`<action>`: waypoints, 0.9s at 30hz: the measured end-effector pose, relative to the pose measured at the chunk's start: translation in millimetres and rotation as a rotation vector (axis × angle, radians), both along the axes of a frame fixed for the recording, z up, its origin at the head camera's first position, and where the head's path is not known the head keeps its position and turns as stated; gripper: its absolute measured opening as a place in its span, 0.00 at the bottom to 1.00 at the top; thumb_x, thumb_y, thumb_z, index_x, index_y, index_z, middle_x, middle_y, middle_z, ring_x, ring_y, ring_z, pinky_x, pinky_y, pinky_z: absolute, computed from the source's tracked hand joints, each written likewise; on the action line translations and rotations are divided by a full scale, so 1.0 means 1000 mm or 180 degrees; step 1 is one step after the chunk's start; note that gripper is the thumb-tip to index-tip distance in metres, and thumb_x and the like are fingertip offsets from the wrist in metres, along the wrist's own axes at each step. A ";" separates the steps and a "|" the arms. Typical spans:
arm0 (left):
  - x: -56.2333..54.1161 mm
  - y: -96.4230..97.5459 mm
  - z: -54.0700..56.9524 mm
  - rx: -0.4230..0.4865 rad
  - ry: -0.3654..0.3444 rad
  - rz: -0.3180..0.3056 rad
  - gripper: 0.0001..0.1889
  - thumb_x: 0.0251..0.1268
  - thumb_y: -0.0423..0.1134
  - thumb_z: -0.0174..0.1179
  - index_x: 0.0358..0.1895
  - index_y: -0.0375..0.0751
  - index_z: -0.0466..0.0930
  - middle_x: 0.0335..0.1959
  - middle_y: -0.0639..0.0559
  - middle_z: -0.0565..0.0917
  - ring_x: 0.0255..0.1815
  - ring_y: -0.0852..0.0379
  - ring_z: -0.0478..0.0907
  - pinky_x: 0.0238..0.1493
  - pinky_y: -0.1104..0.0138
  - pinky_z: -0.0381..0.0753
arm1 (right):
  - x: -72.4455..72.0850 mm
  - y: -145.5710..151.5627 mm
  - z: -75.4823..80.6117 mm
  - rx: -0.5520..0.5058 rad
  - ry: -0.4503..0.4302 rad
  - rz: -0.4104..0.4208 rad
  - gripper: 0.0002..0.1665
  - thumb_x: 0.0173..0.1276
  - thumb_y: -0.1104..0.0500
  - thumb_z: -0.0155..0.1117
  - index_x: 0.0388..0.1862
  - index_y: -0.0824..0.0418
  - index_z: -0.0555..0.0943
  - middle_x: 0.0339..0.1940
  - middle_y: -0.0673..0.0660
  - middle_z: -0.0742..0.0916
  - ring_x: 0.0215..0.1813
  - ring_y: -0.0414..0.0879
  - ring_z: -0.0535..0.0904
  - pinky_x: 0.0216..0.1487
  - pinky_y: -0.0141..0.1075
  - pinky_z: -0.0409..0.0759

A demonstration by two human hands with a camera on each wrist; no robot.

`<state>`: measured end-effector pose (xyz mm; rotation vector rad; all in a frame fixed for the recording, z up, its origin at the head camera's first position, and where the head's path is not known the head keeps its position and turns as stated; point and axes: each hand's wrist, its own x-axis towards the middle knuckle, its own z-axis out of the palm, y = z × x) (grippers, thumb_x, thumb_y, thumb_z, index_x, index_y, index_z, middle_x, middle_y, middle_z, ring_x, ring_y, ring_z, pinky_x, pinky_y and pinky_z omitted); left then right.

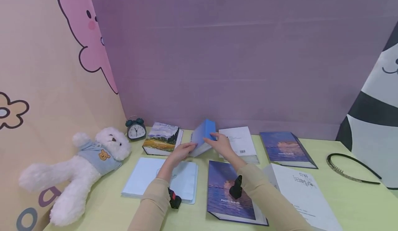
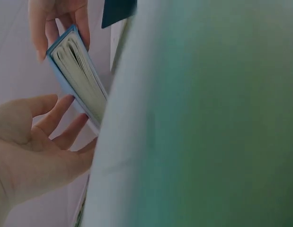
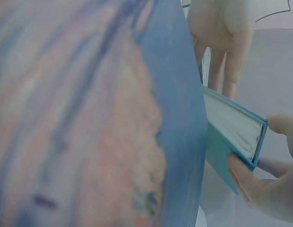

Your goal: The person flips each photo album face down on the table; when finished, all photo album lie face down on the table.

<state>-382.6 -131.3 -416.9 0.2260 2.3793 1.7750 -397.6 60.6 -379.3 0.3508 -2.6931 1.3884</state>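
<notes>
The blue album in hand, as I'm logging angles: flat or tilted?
Tilted: the head view shows the blue album held at a slant to the table, between the left hand and right hand.

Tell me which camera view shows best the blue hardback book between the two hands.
The head view, because the blue hardback book appears nearly whole, with two blue faces visible. Both wrist views show its pale page edges closer, but a large blurred foreground surface hides part of it.
</notes>
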 end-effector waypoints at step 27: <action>0.003 -0.008 -0.002 -0.0350 0.0057 0.0420 0.21 0.74 0.41 0.46 0.64 0.38 0.70 0.65 0.39 0.70 0.67 0.41 0.64 0.66 0.49 0.66 | -0.006 0.004 -0.014 0.0659 -0.0516 0.0439 0.34 0.69 0.51 0.56 0.67 0.70 0.65 0.67 0.68 0.71 0.69 0.62 0.64 0.66 0.52 0.67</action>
